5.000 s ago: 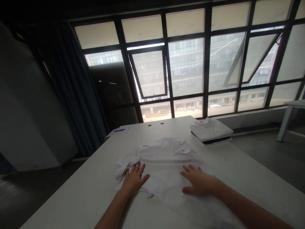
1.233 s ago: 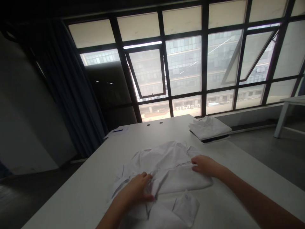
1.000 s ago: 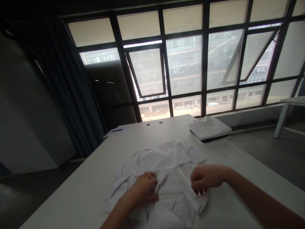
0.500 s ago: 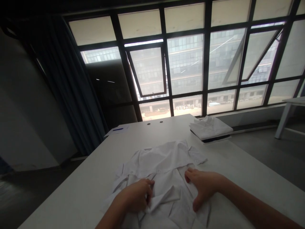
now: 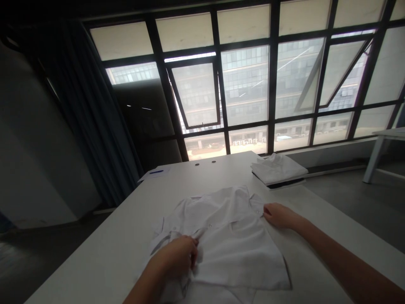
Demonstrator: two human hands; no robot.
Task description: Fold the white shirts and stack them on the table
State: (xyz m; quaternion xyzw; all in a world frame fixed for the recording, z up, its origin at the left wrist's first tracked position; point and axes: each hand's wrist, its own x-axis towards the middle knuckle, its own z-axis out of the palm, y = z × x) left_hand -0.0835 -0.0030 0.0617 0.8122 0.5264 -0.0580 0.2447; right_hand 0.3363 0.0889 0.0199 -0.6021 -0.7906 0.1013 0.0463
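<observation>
A white buttoned shirt (image 5: 228, 236) lies spread on the white table (image 5: 126, 236) in front of me. My left hand (image 5: 177, 258) rests on its near left part with the fingers curled, pinching a fold of the cloth. Farther off, my right hand (image 5: 278, 214) is closed on the shirt's right edge beside the collar end. The near part of the shirt lies flat and smooth between my hands.
A stack of folded white garments (image 5: 278, 171) sits at the table's far right corner. A sheet of paper with a blue pen (image 5: 156, 172) lies at the far left. Tall windows stand behind the table; another table's leg (image 5: 373, 162) shows at the right.
My right hand has moved away from me to the shirt's right edge. The bunched cloth between my hands is now drawn flat. My left hand has stayed at the left side.
</observation>
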